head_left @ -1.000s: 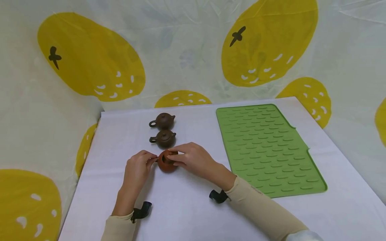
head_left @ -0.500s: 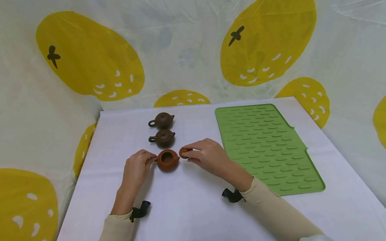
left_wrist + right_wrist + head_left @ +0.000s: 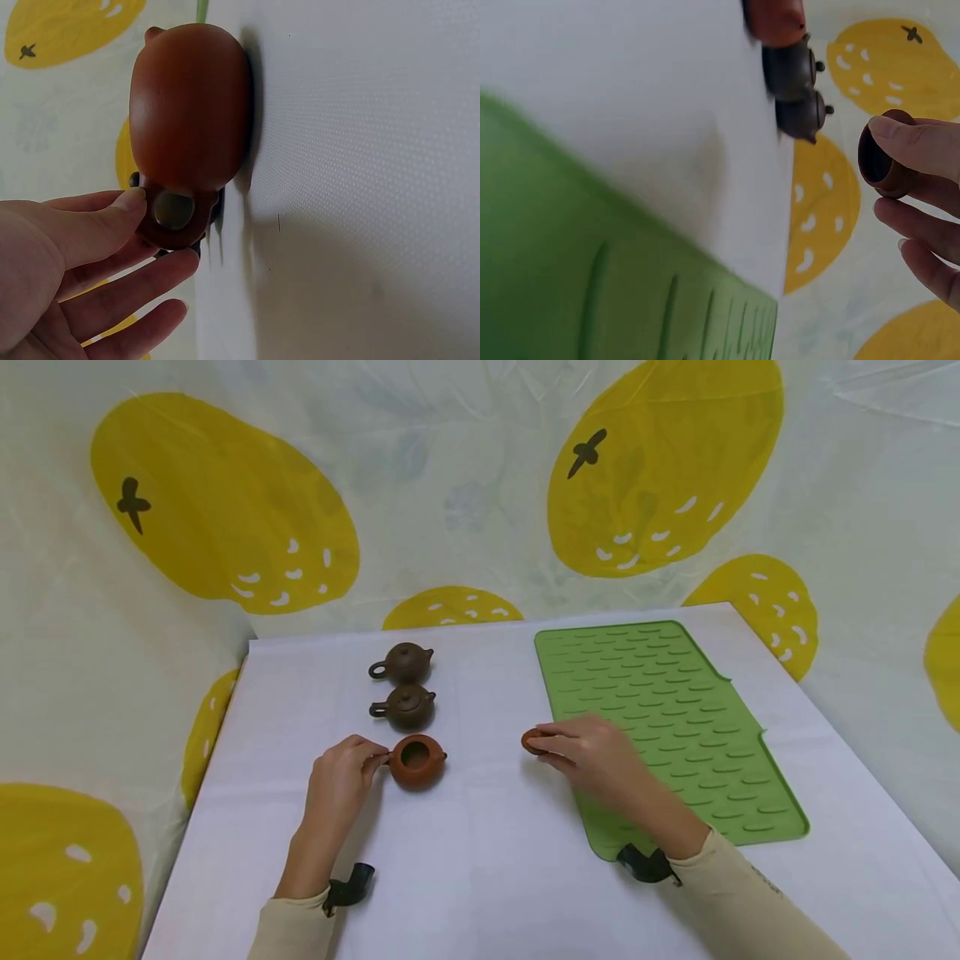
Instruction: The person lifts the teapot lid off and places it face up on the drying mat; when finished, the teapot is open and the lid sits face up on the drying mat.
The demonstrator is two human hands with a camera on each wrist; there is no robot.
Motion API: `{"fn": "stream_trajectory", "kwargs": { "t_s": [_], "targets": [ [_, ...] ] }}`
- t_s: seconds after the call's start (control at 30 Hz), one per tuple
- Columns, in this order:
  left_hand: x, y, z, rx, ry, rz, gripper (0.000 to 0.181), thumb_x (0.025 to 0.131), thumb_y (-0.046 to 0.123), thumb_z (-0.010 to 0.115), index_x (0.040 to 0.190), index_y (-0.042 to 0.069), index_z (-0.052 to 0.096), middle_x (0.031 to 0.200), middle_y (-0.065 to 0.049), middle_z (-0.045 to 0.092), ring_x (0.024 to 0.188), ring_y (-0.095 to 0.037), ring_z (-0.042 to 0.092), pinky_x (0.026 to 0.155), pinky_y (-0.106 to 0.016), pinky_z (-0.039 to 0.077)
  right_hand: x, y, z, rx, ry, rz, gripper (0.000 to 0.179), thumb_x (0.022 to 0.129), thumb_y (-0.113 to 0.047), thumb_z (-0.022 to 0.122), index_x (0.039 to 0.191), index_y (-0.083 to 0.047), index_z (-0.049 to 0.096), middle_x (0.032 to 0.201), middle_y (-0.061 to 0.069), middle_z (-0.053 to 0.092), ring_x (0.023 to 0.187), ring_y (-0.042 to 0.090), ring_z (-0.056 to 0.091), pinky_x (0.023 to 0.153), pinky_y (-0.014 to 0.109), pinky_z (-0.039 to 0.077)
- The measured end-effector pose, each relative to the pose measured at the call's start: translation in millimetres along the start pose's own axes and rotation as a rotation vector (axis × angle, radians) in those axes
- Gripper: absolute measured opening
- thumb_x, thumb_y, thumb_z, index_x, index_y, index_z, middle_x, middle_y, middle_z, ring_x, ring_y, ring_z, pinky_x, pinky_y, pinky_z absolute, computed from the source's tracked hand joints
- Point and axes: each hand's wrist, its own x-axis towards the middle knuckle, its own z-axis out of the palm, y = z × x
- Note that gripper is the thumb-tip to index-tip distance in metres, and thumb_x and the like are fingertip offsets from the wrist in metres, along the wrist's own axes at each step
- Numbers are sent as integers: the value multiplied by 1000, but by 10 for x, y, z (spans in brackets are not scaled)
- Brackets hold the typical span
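Note:
A reddish-brown teapot (image 3: 418, 777) stands upright on the white cloth, its round top opening uncovered. My left hand (image 3: 341, 785) pinches its loop handle (image 3: 196, 225) between thumb and fingers, as the left wrist view shows close up. The small teapot lid (image 3: 533, 742) is in my right hand (image 3: 600, 760), held between thumb and fingertips near the left edge of the green mat. In the right wrist view the lid (image 3: 885, 154) is tipped so its hollow underside shows, up off the cloth. Two dark brown teapots, one nearer (image 3: 410, 708) and one farther (image 3: 406, 664), have their lids on.
A green ridged mat (image 3: 652, 693) lies on the right part of the cloth-covered table (image 3: 480, 877), under my right forearm. The dark teapots sit close together behind the red one, spouts to the right. A patterned curtain (image 3: 450, 485) hangs behind the table.
My right hand has lifted the lid off the red teapot and carried it right, to the mat's left edge. My left hand has stayed on the handle.

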Motion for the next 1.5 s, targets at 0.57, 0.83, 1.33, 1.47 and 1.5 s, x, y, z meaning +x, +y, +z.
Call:
{"fn": "stream_trajectory", "kwargs": {
  "t_s": [0.57,0.83,1.33,1.47,1.5],
  "targets": [
    [-17,0,8,-1,-5,-1,11,81,4,84,92,4,82,90,-12,78,84,-30,76,77,-47,62,-647,138,-297,-159,-172,180,27,74,-22,88,100,-18,82,91,-7,82,76,10,78,63,30,59],
    [-16,-2,26,-5,-9,-6,12,80,5,85,91,5,82,89,-11,78,84,-29,76,77,-47,62,-848,85,-391,-176,-207,234,27,76,-22,86,103,-19,82,89,-5,82,69,13,77,56,30,58],
    [-6,-3,-2,-4,8,6,11,80,5,84,91,5,82,88,-11,78,83,-30,75,75,-47,62,-956,76,-401,-165,-286,333,29,81,-20,83,110,-16,81,88,1,82,72,17,77,57,30,59],
    [-6,5,-7,-4,9,8,11,80,5,84,91,5,82,89,-12,78,83,-30,76,75,-47,62,-961,124,-379,-174,-280,329,29,80,-20,84,109,-15,81,86,1,81,70,17,77,57,30,58],
    [-6,9,-8,-3,7,5,11,81,5,84,91,5,82,89,-11,78,83,-30,76,75,-47,62,-964,135,-375,-176,-279,330,29,80,-21,84,108,-16,81,86,1,81,70,17,77,57,30,58]
  ]
}}
